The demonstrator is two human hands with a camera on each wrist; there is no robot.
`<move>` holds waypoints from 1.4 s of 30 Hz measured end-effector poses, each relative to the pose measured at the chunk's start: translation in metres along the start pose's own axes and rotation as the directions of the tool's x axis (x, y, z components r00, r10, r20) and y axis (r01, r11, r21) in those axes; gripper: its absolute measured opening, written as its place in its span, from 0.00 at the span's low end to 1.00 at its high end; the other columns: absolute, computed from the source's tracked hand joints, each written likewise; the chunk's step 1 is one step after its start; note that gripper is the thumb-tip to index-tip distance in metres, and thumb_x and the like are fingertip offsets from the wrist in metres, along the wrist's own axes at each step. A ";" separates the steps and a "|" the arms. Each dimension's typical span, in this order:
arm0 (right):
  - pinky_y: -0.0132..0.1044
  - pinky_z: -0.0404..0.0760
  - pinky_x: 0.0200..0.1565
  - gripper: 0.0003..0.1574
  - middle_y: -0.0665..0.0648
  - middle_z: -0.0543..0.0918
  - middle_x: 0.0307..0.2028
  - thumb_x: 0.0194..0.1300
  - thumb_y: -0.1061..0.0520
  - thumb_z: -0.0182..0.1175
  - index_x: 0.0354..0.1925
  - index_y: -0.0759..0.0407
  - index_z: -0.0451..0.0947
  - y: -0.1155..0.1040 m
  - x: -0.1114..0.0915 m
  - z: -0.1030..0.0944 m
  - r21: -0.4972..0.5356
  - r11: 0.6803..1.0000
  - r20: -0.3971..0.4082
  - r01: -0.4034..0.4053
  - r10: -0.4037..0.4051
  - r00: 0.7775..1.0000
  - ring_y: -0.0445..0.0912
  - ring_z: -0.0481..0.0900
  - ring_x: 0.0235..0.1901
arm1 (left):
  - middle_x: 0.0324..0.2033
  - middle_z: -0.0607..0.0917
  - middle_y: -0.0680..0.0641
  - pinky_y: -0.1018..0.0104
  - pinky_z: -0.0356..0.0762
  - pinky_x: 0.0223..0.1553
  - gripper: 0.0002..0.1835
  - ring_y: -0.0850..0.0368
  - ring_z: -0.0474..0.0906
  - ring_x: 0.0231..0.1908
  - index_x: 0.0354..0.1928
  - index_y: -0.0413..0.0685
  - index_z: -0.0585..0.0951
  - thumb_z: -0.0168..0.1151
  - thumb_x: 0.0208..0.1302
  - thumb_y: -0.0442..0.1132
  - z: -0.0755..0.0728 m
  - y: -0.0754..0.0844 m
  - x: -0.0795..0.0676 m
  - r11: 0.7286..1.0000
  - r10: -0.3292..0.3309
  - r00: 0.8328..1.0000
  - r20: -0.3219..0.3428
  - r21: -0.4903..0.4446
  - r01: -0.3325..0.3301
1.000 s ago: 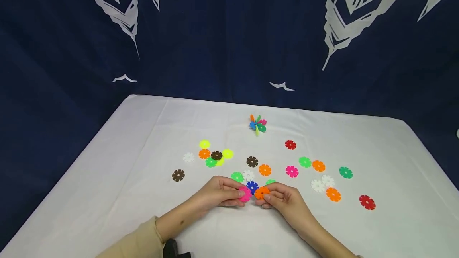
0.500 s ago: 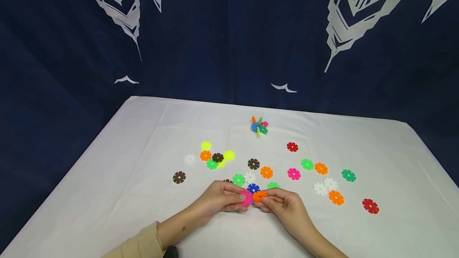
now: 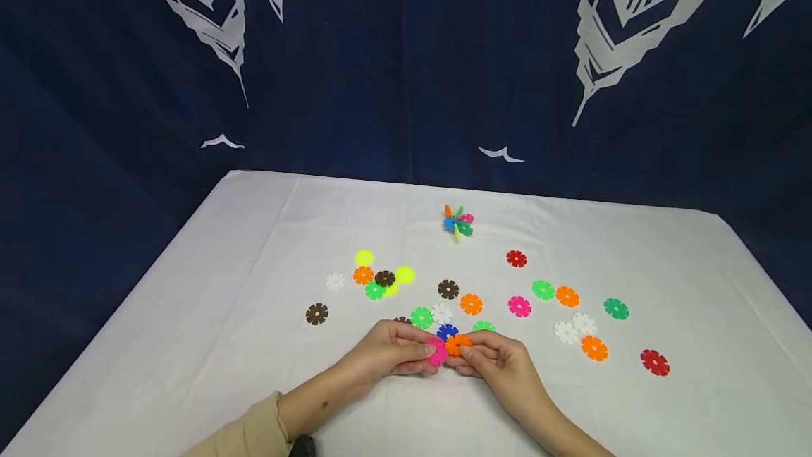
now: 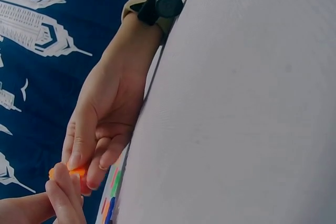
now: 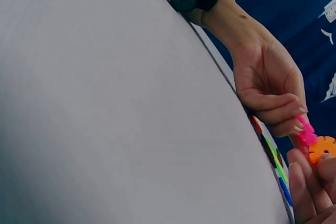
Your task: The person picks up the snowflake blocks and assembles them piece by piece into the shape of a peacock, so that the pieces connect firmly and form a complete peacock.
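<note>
Near the front of the table, in the head view, my left hand (image 3: 396,352) pinches a pink notched plastic disc (image 3: 437,351) between thumb and fingers. My right hand (image 3: 504,369) pinches an orange notched disc (image 3: 457,345). The two discs meet edge to edge, the orange one tilted; whether their slots interlock I cannot tell. In the right wrist view the pink disc (image 5: 307,131) touches the orange disc (image 5: 321,149) at its rim. From the left wrist, the orange disc (image 4: 77,171) shows edge-on behind fingertips. A blue disc (image 3: 447,332) lies just beyond both hands.
Several loose discs lie scattered over the white table (image 3: 254,372), among them a brown disc (image 3: 317,314), a pink disc (image 3: 519,307) and a red disc (image 3: 655,362). A joined multicoloured disc cluster (image 3: 458,223) stands at the back. A dark blue curtain (image 3: 355,76) hangs behind.
The right hand has brought the orange disc leftward against the pink disc; a gap showed between them a second ago. The left hand keeps its grip on the pink disc.
</note>
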State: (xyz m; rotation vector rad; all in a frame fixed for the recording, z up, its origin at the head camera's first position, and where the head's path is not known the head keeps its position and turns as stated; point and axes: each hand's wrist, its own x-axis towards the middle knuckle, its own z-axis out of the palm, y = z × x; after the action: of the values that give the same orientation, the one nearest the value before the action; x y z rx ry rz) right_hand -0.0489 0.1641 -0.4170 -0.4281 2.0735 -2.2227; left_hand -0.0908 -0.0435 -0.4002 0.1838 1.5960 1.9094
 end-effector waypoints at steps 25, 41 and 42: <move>0.38 0.83 0.29 0.13 0.62 0.84 0.34 0.61 0.65 0.61 0.44 0.71 0.79 -0.004 0.000 -0.016 -0.272 0.961 -0.109 0.056 -0.089 0.990 0.50 0.83 0.30 | 0.35 0.85 0.39 0.65 0.80 0.40 0.13 0.54 0.83 0.31 0.48 0.29 0.79 0.60 0.62 0.29 -0.018 0.002 0.006 1.000 -0.019 0.997 0.072 -0.007 0.020; 0.29 0.67 0.22 0.19 0.48 0.72 0.26 0.40 0.66 0.76 0.33 0.55 0.81 0.001 0.012 -0.032 -0.736 0.675 -0.222 -0.044 -0.180 0.958 0.40 0.65 0.21 | 0.40 0.84 0.37 0.63 0.79 0.42 0.16 0.51 0.83 0.35 0.52 0.29 0.77 0.58 0.64 0.30 -0.024 0.007 0.002 1.000 -0.022 0.994 0.109 0.007 0.022; 0.29 0.68 0.22 0.19 0.49 0.72 0.26 0.41 0.66 0.76 0.33 0.56 0.80 0.001 0.012 -0.033 -0.725 0.687 -0.227 -0.047 -0.174 0.958 0.40 0.66 0.22 | 0.40 0.84 0.37 0.62 0.79 0.42 0.16 0.51 0.83 0.35 0.52 0.29 0.77 0.58 0.64 0.30 -0.024 0.007 0.001 1.000 -0.020 0.994 0.107 0.006 0.019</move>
State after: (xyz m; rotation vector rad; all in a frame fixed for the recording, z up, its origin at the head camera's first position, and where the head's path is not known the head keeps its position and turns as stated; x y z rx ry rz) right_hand -0.0687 0.1926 -0.4180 -0.2180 3.1087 -1.4247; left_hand -0.1061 -0.0631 -0.4001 0.2676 1.5265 1.8489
